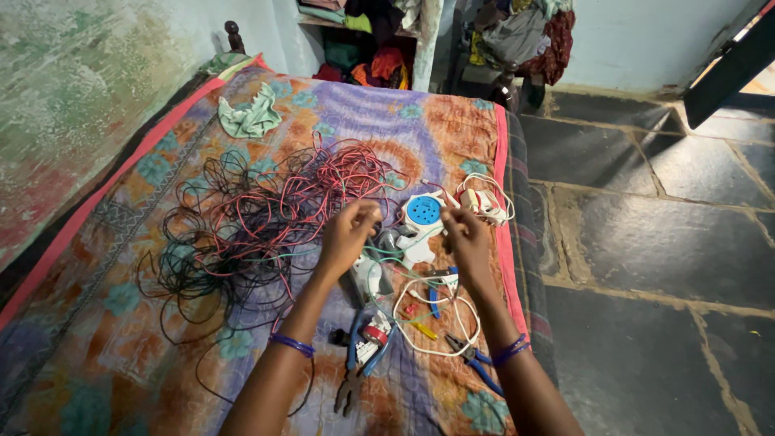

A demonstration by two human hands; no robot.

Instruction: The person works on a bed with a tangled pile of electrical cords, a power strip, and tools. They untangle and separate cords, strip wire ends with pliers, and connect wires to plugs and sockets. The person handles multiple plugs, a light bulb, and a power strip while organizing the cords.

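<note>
My left hand [349, 234] and my right hand [466, 241] are raised over a bed with a patterned cover [121, 339]. Both have fingers pinched, and a thin wire seems to run between them, too fine to make out clearly. Just beyond the hands lies a white round electrical part with a blue centre [422, 213]. A white cable loop [436, 323] lies below my right wrist. Blue-handled pliers [359, 363] rest near my left forearm, and a second blue-handled tool [472, 359] lies by my right forearm.
A big tangle of red and black wires [258, 210] spreads over the bed to the left. A white corded plug part [484, 202] sits near the bed's right edge. A green cloth [250, 117] lies farther back. Dark stone floor [662, 242] is on the right, clothes piled behind.
</note>
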